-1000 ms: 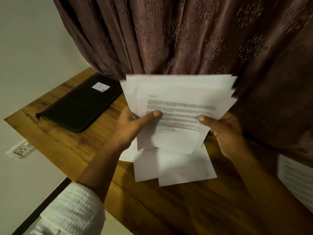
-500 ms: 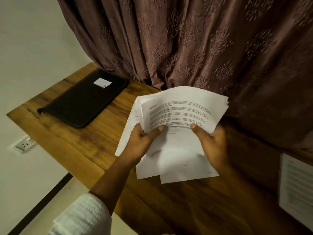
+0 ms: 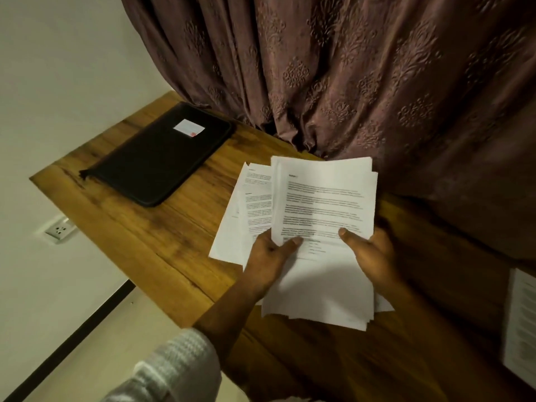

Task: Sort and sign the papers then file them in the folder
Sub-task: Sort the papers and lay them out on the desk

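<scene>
A wooden table point(image 3: 162, 245) spreads beneath the left hand point(image 3: 269, 253) and right hand point(image 3: 374, 256). Beyond them hangs a brown embossed curtain point(image 3: 348, 82), its hem meeting the tabletop. Well left of the left hand, a white socket point(image 3: 59, 230) sits in the pale wall point(image 3: 58, 68).

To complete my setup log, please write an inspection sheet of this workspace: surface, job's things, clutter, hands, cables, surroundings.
Surface: wooden table.
Job's things: stack of printed papers, fanned to the left, held over the table; black folder lying closed at the far left, white label on it; separate printed sheet at the right edge, partly out of view.
Clutter: nothing seen.
Hands: left hand and right hand both grip the stack, thumbs on top.
Cables: nothing seen.
Surroundings: brown patterned curtain behind; wall socket on the left.
</scene>
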